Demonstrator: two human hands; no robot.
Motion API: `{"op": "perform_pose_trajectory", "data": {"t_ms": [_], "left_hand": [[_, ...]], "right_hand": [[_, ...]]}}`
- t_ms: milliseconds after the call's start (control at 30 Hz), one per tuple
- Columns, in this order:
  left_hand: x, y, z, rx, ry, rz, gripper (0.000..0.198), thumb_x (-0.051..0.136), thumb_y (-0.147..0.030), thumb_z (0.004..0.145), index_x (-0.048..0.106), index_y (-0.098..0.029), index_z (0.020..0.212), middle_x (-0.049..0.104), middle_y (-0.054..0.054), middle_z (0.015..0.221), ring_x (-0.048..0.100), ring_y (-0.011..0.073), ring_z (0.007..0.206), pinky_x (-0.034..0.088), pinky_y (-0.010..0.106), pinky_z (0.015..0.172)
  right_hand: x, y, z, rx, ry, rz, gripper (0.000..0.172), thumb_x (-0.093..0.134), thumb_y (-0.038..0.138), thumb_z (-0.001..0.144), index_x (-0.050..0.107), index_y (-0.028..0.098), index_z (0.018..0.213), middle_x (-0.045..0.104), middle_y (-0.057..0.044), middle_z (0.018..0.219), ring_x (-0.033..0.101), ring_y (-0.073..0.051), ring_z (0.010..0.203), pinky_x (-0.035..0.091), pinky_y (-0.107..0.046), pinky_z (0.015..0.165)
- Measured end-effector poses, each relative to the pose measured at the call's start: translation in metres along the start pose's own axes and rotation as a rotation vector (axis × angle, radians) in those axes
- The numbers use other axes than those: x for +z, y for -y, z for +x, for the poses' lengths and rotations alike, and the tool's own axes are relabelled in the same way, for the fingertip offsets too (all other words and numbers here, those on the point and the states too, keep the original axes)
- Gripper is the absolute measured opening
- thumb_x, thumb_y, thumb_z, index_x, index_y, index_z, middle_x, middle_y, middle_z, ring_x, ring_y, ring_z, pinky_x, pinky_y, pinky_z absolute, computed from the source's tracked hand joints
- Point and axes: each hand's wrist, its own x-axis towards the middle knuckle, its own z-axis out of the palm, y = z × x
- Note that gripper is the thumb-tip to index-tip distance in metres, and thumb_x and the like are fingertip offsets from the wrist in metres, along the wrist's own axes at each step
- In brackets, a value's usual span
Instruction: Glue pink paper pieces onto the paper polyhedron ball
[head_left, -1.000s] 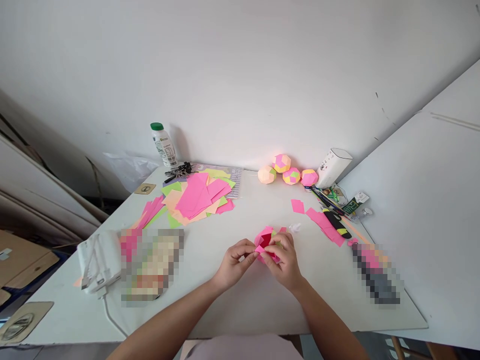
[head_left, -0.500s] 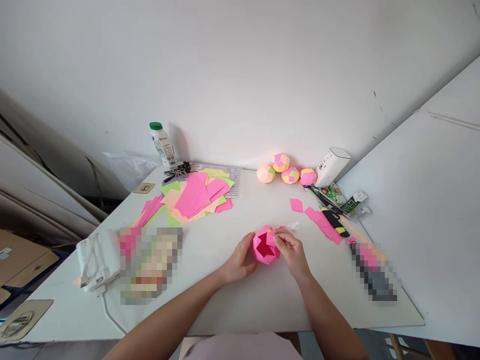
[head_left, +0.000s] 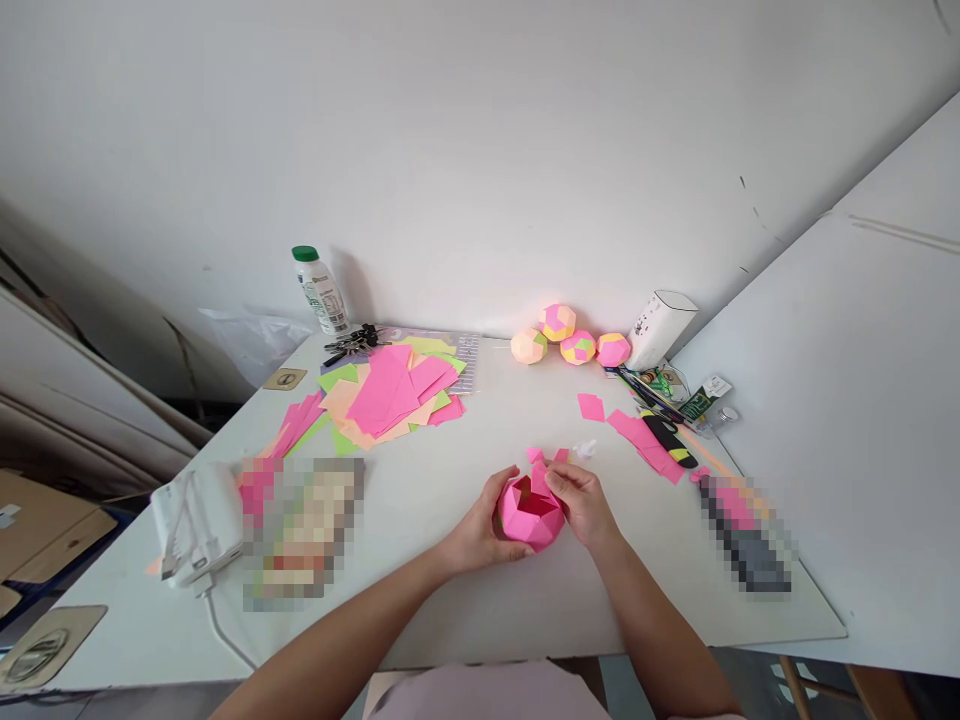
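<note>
Pink paper ball [head_left: 529, 512], faceted and open at the top with a darker hollow inside, is at the near middle of the white table [head_left: 450, 610], between both hands. Left hand [head_left: 480, 530] cups its left side with curled fingers; right hand [head_left: 583, 505] pinches a flap at its upper right rim.

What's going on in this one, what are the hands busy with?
A person at a white table has both hands on a pink paper ball, open at the top. The left hand cups its side; the right hand pinches a flap at its rim. Four closed paper balls sit at the far edge, and loose coloured sheets lie at the back left.
</note>
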Motion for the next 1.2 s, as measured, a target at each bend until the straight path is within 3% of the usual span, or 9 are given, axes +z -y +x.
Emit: {"op": "perform_pose_trajectory", "data": {"t_ms": [133, 267, 433, 733, 967, 1200], "left_hand": [[0.0, -0.001, 0.001, 0.068, 0.007, 0.057, 0.095, 0.078, -0.036, 0.067, 0.02, -0.025, 0.141, 0.036, 0.015, 0.138, 0.042, 0.0305, 0.126, 0.041, 0.048, 0.102], [0.0, -0.001, 0.0, 0.161, -0.008, 0.271, 0.088, 0.074, -0.034, 0.072, 0.02, -0.023, 0.142, 0.035, 0.016, 0.136, 0.039, 0.0313, 0.126, 0.038, 0.051, 0.104], [0.0, 0.0, 0.0, 0.222, 0.013, 0.387, 0.084, 0.069, -0.03, 0.076, 0.017, -0.023, 0.143, 0.031, 0.018, 0.136, 0.036, 0.0318, 0.128, 0.038, 0.052, 0.104], [0.0, -0.008, -0.001, 0.205, 0.043, 0.458, 0.081, 0.066, -0.025, 0.077, 0.018, -0.026, 0.143, 0.034, 0.016, 0.132, 0.039, 0.0318, 0.125, 0.041, 0.051, 0.102], [-0.001, -0.007, -0.001, 0.267, 0.062, 0.513, 0.085, 0.065, -0.032, 0.081, 0.011, -0.031, 0.147, 0.011, 0.014, 0.152, 0.02, 0.0364, 0.139, 0.033, 0.054, 0.108], [0.0, -0.015, 0.001, 0.315, 0.099, 0.57, 0.082, 0.06, -0.032, 0.085, 0.008, -0.031, 0.148, 0.014, 0.013, 0.153, 0.018, 0.0343, 0.14, 0.028, 0.055, 0.11]], "right_hand": [[-0.002, 0.005, -0.002, -0.068, -0.029, -0.142, 0.026, 0.072, 0.044, 0.071, 0.072, 0.02, 0.081, 0.068, -0.007, 0.1, 0.062, -0.022, 0.09, 0.049, -0.035, 0.082], [-0.006, 0.011, -0.004, -0.158, 0.01, -0.322, 0.022, 0.07, 0.041, 0.074, 0.072, 0.019, 0.076, 0.067, -0.008, 0.097, 0.061, -0.023, 0.097, 0.048, -0.036, 0.086], [-0.017, 0.019, -0.004, -0.165, 0.013, -0.398, 0.022, 0.067, 0.04, 0.076, 0.071, 0.019, 0.077, 0.068, -0.007, 0.091, 0.062, -0.022, 0.091, 0.049, -0.036, 0.082], [-0.029, 0.024, -0.002, 0.052, 0.048, -0.382, 0.026, 0.067, 0.042, 0.074, 0.07, 0.017, 0.075, 0.07, -0.004, 0.076, 0.063, -0.019, 0.074, 0.05, -0.032, 0.069], [-0.032, 0.027, -0.004, 0.07, 0.046, -0.41, 0.026, 0.068, 0.043, 0.072, 0.07, 0.017, 0.073, 0.07, -0.004, 0.074, 0.064, -0.019, 0.073, 0.05, -0.032, 0.068], [-0.029, 0.025, -0.004, 0.077, 0.045, -0.409, 0.025, 0.067, 0.041, 0.073, 0.069, 0.016, 0.072, 0.069, -0.003, 0.073, 0.062, -0.018, 0.071, 0.048, -0.03, 0.066]]}}
